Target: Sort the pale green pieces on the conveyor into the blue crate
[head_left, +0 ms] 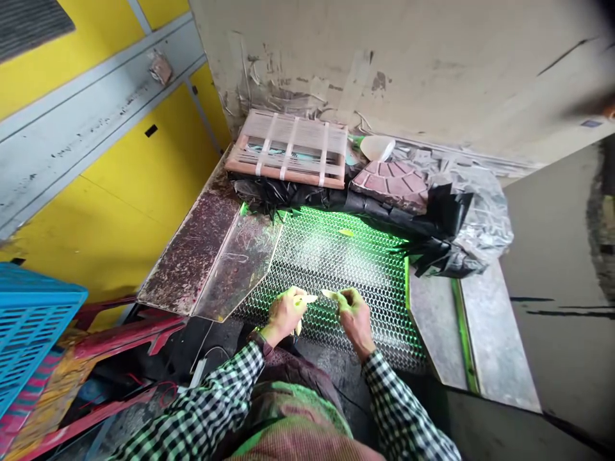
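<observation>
Just above the near end of a metal mesh conveyor belt (331, 262), my two hands face each other. My left hand (287, 314) is closed around a small pale pointed piece (310, 299), with another pale bit showing below the fingers. Between the fingertips of my right hand (354, 314) is a similar pale pointed piece (330, 294). The two tips point toward each other with a narrow gap between them. What these pieces are I cannot make out. Farther up the belt, a small yellow-green piece (346, 232) lies flat in the green light.
Metal side plates (225, 269) flank the belt. Behind it are black plastic sheeting (336, 200), a strap-wrapped wooden frame (288, 150), a pinkish segmented slab (391, 186) and clear plastic (487, 211). A blue crate (38, 320) and red metal bars (129, 336) stand at left.
</observation>
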A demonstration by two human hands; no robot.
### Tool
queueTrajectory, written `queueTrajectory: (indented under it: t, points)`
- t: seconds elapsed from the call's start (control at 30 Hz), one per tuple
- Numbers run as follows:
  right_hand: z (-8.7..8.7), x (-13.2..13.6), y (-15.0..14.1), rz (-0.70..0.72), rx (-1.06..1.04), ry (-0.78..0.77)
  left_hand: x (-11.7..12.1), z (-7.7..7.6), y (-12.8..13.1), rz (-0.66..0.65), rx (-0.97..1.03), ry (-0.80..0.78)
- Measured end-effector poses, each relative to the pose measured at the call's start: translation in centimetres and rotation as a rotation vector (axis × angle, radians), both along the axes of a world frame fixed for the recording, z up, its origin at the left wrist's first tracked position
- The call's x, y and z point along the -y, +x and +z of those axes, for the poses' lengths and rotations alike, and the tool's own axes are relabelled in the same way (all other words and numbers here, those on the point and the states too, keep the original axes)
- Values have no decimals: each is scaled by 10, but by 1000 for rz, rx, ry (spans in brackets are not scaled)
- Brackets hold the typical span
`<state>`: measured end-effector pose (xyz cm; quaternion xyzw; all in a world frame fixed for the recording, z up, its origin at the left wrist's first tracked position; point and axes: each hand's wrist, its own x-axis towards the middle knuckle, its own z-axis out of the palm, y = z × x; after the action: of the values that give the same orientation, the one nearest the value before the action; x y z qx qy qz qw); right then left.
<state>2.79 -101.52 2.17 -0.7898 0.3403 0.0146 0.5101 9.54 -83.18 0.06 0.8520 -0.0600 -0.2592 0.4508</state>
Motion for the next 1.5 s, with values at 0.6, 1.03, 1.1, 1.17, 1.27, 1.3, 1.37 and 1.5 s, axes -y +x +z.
queueTrajectory:
  t: [0.6, 1.03, 1.1, 1.17, 1.27, 1.3, 1.37, 1.5]
  points:
    - [-7, -34, 5, 197, 81, 156, -16, 1, -3, -117, -23, -286]
    - [-16, -43, 10, 230, 31, -32, 2, -11, -1, 122, -100, -264]
    - [-16, -38, 8, 252, 11, -74, 5, -12, 3, 189, -131, -234]
    - [-15, -29, 2, 247, -24, -134, 8, -14, 8, 229, -156, -185]
    - [-10, -12, -9, 192, -87, -255, 7, -14, 17, 217, -179, -124]
    - [-7, -8, -13, 164, -104, -308, 6, -13, 19, 216, -181, -115]
    - [1, -7, -16, 135, -104, -345, 3, -9, 20, 219, -176, -112]
    - [16, -30, -11, 318, 50, 45, 5, 1, 12, 163, -148, -256]
